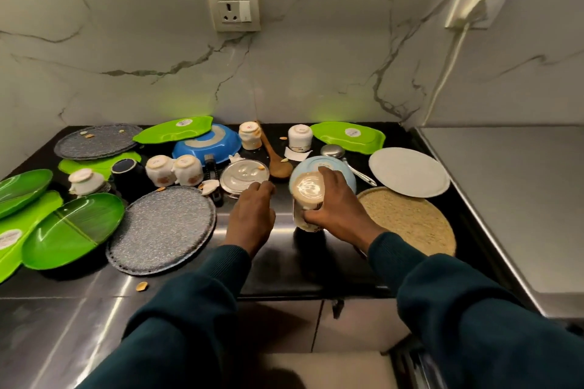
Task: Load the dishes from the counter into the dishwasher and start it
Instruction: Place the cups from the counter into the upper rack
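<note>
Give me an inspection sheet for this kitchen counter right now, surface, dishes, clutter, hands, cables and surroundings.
Surface: black counter, glossy, crowded with dishes.
Job's things: green leaf-shaped plates, grey speckled plates, white plate, blue bowl, upturned cups, steel lid, wooden spoon.
Clutter: crumbs, broken white shards.
Hands: left hand rests at the steel lid's edge; right hand grips an upturned glass.
Cables: white cord plugged into the right wall socket.
Surroundings: marble backsplash, empty middle socket; dishwasher not in view.
</note>
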